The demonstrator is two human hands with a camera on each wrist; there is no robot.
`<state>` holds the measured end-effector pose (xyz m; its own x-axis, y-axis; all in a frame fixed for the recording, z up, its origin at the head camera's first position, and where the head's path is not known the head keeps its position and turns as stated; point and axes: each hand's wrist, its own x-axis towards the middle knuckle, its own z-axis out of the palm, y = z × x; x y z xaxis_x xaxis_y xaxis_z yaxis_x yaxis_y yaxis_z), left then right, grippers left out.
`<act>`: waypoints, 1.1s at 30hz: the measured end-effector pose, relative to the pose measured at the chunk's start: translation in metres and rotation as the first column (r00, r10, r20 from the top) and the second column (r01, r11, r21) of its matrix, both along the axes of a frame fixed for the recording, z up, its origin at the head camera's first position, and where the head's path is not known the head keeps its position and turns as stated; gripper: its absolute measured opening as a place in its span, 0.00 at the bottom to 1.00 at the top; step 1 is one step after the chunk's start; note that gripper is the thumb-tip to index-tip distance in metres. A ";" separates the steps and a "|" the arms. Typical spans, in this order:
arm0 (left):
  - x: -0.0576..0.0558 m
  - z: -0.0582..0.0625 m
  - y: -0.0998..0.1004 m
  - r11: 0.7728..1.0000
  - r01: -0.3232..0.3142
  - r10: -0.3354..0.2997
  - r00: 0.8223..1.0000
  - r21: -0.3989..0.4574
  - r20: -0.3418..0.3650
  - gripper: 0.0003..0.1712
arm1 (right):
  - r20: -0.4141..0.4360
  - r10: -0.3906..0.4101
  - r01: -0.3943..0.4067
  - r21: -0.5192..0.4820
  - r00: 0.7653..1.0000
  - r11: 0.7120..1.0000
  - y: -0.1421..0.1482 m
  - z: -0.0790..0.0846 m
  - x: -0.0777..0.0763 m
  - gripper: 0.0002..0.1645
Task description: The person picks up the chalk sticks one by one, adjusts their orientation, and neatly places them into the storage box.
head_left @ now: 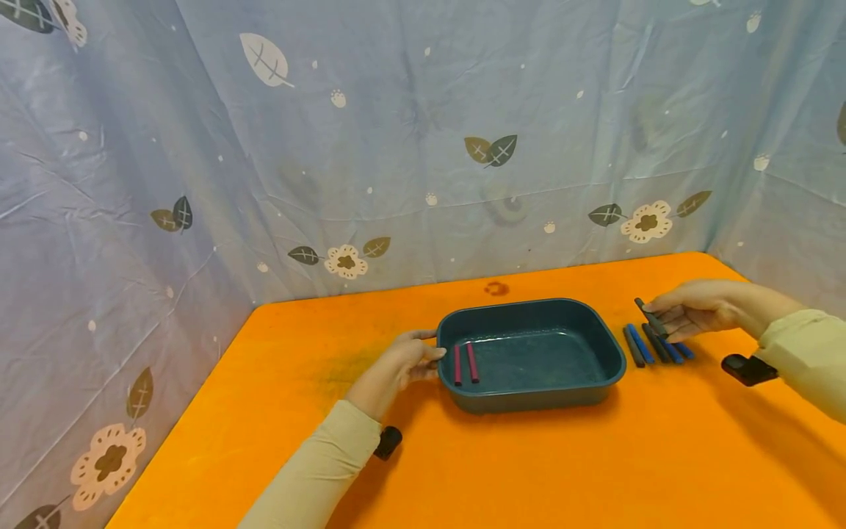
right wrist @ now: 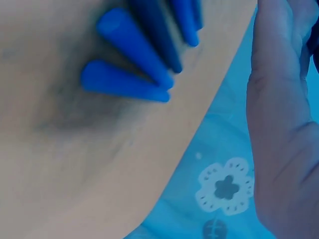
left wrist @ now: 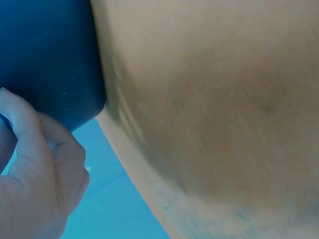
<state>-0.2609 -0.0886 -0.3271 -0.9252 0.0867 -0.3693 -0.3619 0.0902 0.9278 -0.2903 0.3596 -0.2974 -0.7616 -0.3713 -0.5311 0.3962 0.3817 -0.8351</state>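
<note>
My left hand (head_left: 406, 360) grips the left end of a dark teal tray (head_left: 529, 400), thumb over its rim. The left wrist view shows these fingers against the outer wall of the tray (left wrist: 55, 55). Two dark pink sticks (head_left: 457, 365) lie side by side at the tray's left end. Right of the tray, my right hand (head_left: 703, 307) pinches a dark grey stick (head_left: 650, 316) above a row of blue sticks (head_left: 640, 343) and dark grey sticks (head_left: 632, 347). Several sticks of the row (right wrist: 132, 45) show in the right wrist view; the hand partly covers them in the head view.
The orange table (head_left: 515, 470) carries a reddish ring mark (head_left: 496, 289) behind the tray. A patterned blue-grey curtain (head_left: 410, 169) hangs along the back and sides. Black wrist cameras (head_left: 748, 369) sit below both forearms.
</note>
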 end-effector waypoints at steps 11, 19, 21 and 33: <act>-0.001 0.000 0.000 1.000 0.001 -0.001 1.000 0.017 0.002 0.31 | -0.014 0.038 -0.038 -0.027 0.999 0.999 -0.035 0.017 -0.001 0.16; 0.000 0.002 -0.002 1.000 0.011 -0.011 1.000 0.016 0.006 0.31 | -0.016 0.004 -0.004 -0.036 1.000 0.999 -0.071 0.024 -0.002 0.18; 0.000 0.002 -0.002 1.000 0.011 -0.011 1.000 0.014 0.006 0.31 | -0.015 0.001 -0.001 -0.039 1.000 0.999 -0.079 0.026 -0.003 0.17; 0.001 0.002 -0.002 1.000 0.013 -0.013 1.000 0.007 0.006 0.31 | -0.030 0.040 -0.040 -0.007 0.999 0.999 -0.107 0.030 -0.009 0.12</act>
